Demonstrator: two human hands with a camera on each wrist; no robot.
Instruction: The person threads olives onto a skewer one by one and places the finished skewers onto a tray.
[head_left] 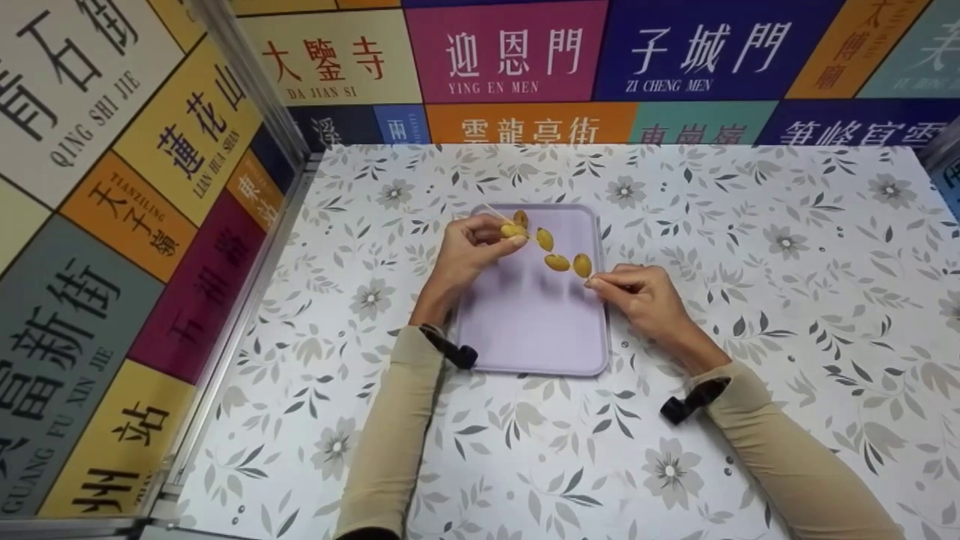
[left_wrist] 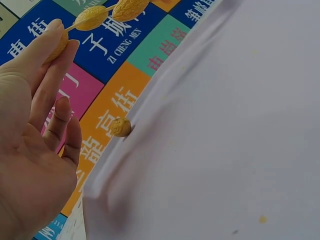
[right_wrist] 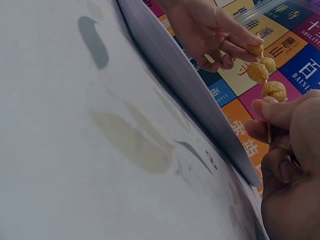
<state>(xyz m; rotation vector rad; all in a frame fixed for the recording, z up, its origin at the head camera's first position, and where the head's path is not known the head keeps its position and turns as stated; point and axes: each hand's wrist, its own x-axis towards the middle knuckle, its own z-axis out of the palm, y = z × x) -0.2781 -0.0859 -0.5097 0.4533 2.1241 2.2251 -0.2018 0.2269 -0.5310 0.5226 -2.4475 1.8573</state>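
Observation:
A thin wooden skewer carries several yellow, wrinkled fruits [head_left: 556,262], held up above a pale purple tray [head_left: 529,341]. My left hand [head_left: 474,247] pinches the fruit at the skewer's left part between thumb and fingertips; a bit of stick pokes out beyond it. In the left wrist view the other fingers of that hand are loosely curled. My right hand [head_left: 649,300] grips the skewer's other end, just below the last fruit [right_wrist: 274,91]. One loose fruit [left_wrist: 121,127] lies on the tray by its far edge.
The tray sits on a table [head_left: 750,315] covered with a white floral print. Panels with coloured Chinese street-name signs [head_left: 510,52] stand along the back and the left side [head_left: 97,262].

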